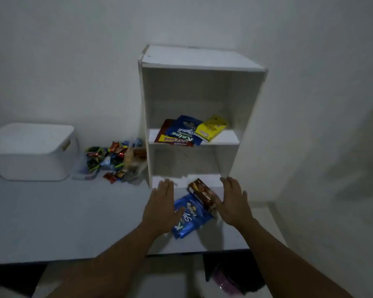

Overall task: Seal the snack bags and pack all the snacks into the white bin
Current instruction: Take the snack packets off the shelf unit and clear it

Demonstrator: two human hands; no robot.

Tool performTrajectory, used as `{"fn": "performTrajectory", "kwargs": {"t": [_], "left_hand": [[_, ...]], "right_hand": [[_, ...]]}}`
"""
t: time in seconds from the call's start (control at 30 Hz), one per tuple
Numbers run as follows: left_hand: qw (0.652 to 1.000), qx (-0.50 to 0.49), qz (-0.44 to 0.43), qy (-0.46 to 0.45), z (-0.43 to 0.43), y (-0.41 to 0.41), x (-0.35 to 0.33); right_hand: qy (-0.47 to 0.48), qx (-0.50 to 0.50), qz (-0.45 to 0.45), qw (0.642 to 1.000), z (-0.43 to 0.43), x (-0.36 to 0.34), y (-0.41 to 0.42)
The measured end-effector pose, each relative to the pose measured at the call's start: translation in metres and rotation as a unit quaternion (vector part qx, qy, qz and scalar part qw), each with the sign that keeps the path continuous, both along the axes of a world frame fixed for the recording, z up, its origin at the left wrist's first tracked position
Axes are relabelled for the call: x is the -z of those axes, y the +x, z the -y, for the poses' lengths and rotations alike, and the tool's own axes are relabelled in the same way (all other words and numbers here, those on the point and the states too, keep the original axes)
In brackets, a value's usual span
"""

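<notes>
Bin (pixel 30 151) far L on table (pixel 52 222); loose snacks (pixel 114 160) btwn bin & shelf unit (pixel 202 59); bags (pixel 182 132) on mid shelf; pouch (pixel 190 218) + box (pixel 202 194) in front.

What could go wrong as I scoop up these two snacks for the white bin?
1. The brown box lies tilted over the blue bag; scooped between your open left hand and right hand, it may slide off.
2. The white bin has its lid on, so full hands could not open it.
3. The loose sweets beside the shelf unit could scatter if brushed on the way.
</notes>
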State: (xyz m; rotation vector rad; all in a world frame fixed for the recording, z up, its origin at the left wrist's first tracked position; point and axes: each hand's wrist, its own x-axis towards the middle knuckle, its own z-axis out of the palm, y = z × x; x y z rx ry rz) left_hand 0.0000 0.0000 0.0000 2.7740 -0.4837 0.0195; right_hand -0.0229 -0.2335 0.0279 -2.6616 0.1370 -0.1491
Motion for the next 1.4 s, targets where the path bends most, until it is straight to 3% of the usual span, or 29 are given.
{"fn": "performTrajectory", "kwargs": {"t": [0.2,0.37,0.57,0.83,1.03,1.4], "left_hand": [[0.993,-0.067,-0.073,0.071,0.054,0.030,0.089],[0.975,-0.156,-0.152,0.039,0.088,0.055,0.151],[0.942,-0.275,-0.192,0.030,0.117,0.071,0.176],[0.915,-0.315,-0.248,0.041,0.132,0.083,0.195],[0.911,-0.338,-0.236,-0.012,0.132,0.079,0.202],[0.934,-0.300,-0.176,-0.079,0.110,0.082,0.187]], "right_hand": [[0.014,-0.012,-0.087,0.996,0.030,0.081,0.060],[0.021,-0.042,-0.146,0.988,0.047,0.139,0.110],[0.023,-0.039,-0.151,0.987,0.053,0.175,0.137],[0.038,-0.084,-0.140,0.986,0.051,0.192,0.139],[0.038,-0.094,-0.142,0.985,0.052,0.193,0.137],[0.062,-0.041,-0.148,0.986,0.055,0.179,0.129]]}}
